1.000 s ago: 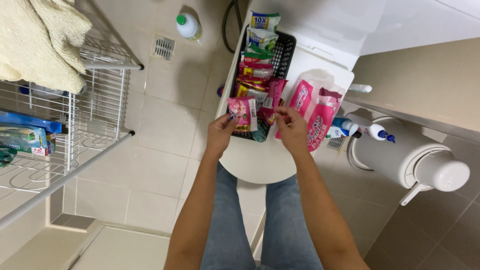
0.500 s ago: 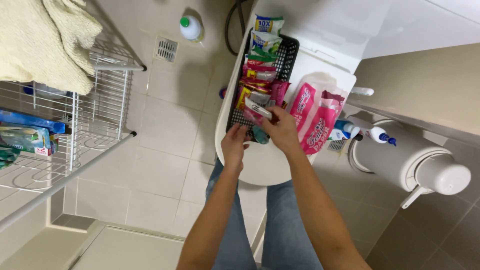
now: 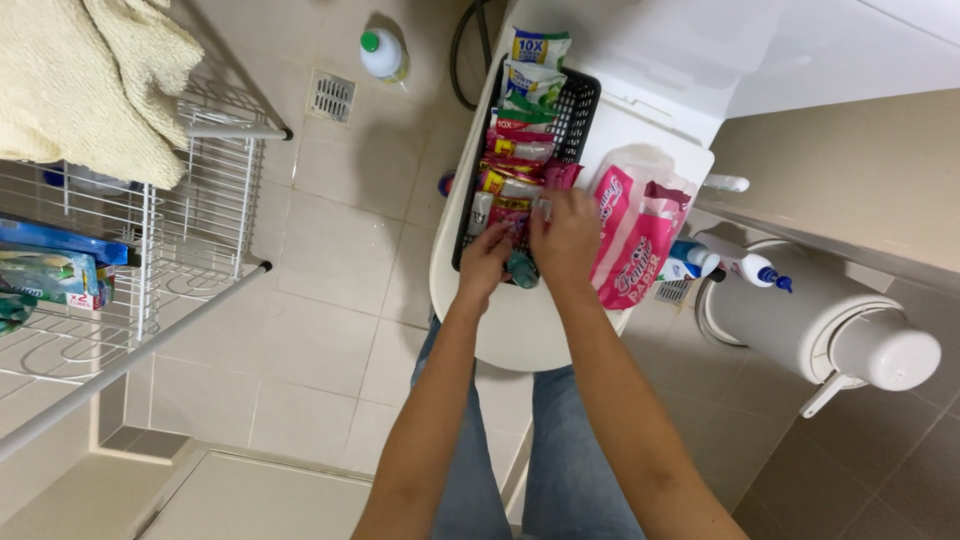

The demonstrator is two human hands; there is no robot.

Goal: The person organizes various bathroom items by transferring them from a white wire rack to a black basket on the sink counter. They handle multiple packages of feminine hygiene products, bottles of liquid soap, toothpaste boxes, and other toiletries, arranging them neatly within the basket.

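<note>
Basket (image 3: 580, 110): black, on toilet lid (image 3: 520, 330), left edge; packets (image 3: 515, 150) filed in a row.
Left hand (image 3: 487, 262): fingers pinching a packet at the near end.
Right hand (image 3: 565, 235): fingers curled, pressing packets.
Progress: nearly full, last packets being seated.

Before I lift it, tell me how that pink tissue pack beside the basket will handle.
The pink tissue pack looks soft and plump in thin plastic wrap, so it likely squashes and sags. It is probably light for its bulk. The glossy film may be slippery, and it lies near the toilet lid edge, so a push could tip it off.
</note>
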